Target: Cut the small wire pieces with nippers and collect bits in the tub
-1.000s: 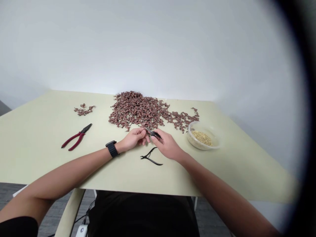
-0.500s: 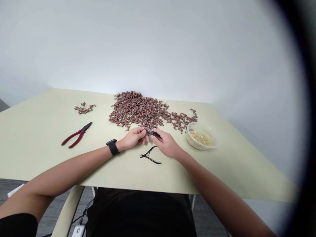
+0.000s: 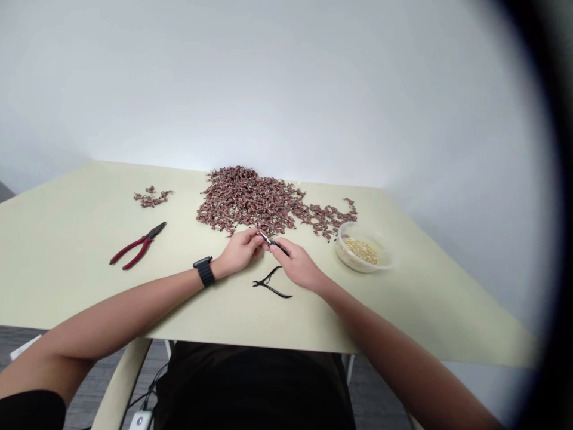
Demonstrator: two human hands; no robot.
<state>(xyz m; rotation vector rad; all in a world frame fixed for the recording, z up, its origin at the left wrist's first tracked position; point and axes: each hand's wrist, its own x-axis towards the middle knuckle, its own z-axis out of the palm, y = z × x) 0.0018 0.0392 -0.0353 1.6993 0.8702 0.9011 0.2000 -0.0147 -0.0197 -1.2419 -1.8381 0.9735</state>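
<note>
My right hand (image 3: 298,261) is closed around small pliers (image 3: 268,239) with dark handles and a silvery head. Their tips point up and left, meeting the fingertips of my left hand (image 3: 242,248). The fingers of that hand are pinched together, and whatever sits between them is too small to make out. Just beyond both hands lies a big heap of small reddish-brown pieces (image 3: 250,200) with shiny bits among them. Black nippers (image 3: 270,285) with spread handles rest on the table below my right hand.
Red-handled pliers (image 3: 141,245) lie on the left of the pale table (image 3: 201,316). Behind them is a small cluster of brown pieces (image 3: 152,197). At the right stands a clear plastic bowl (image 3: 342,251) with small golden bits. A wall rises behind.
The pliers in my right hand have turned a little, and their handles look closer together. My left fingers have curled in more at the pliers' tips.
</note>
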